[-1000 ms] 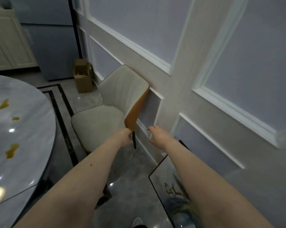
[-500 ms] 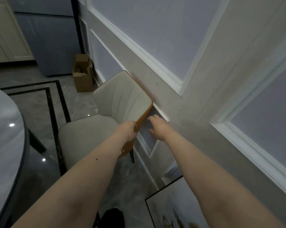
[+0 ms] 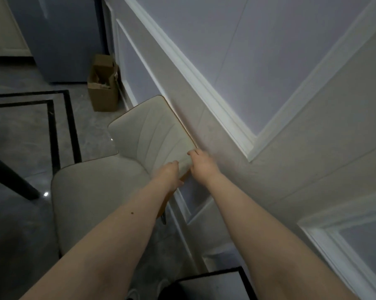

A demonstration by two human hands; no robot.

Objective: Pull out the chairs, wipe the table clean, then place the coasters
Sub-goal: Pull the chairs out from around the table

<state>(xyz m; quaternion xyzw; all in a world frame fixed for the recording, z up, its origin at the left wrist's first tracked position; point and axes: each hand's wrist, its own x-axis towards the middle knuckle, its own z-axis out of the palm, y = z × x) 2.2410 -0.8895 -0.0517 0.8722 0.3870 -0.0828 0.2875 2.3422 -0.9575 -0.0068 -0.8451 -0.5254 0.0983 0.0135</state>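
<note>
- Grey marble-look floor (image 3: pixel 20 131) with black inlaid bands fills the left side, and a dark slanted table leg (image 3: pixel 11 180) cuts in at the left edge; the tabletop itself is out of view.
- Far back, a brown cardboard box (image 3: pixel 102 92) stands on the floor against the base of the wall, beside a tall blue-grey cabinet (image 3: pixel 68 40).
- Next comes the chair (image 3: pixel 100 202), cream upholstered with an orange-brown shell: its seat lies near and left, and its backrest rises on the far right side with the top edge touching or almost touching the wall.
- Running from the far left corner toward the near right, the backrest's long top edge lies roughly along the wall line.
- At the near corner of that backrest, the left hand (image 3: pixel 168 176) wraps its side edge, fingers curled round behind out of sight, thumb side on the cushion.
- Just beside it, the right hand (image 3: pixel 201 164) grips the same corner from the wall side, fingers hooked over the top edge onto the cream face.
- Both hands sit at one end of the backrest, the right nearer the wall, so any pull seems likely to swing the chair, not draw it straight.
- To the right, the panelled wall (image 3: pixel 280 94) with white mouldings leaves little room behind the chair; I judge the chair-moving step is under way, with wiping and coasters not yet begun.
</note>
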